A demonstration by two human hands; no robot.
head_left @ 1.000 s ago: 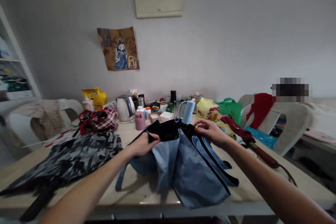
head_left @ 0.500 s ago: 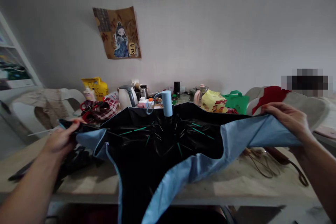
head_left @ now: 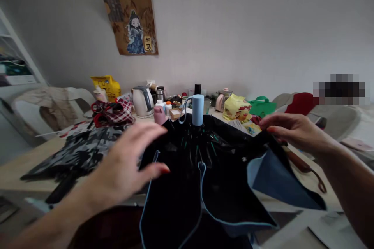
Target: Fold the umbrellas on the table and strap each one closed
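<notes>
A folding umbrella (head_left: 204, 175) lies across the table edge, its black lining up and pale blue outside showing at the right. Its light blue handle (head_left: 198, 109) stands upright at the far side. My left hand (head_left: 128, 163) hovers over the umbrella's left part, blurred, fingers spread and holding nothing. My right hand (head_left: 288, 130) pinches the canopy's upper right edge.
A camouflage umbrella (head_left: 76, 151) lies at the left on the table (head_left: 17, 171). A white kettle (head_left: 143, 102), pink cup (head_left: 159, 116), checked cloth (head_left: 112, 112), yellow bag (head_left: 237, 108) and green bag (head_left: 262, 106) crowd the back. Plastic chairs (head_left: 43, 109) stand at both sides. A wooden-handled umbrella (head_left: 304, 165) lies right.
My left hand has let go of the canopy edge and moved inward over the lining. My right hand came inward with its edge, so the stretched canopy has slackened and folded.
</notes>
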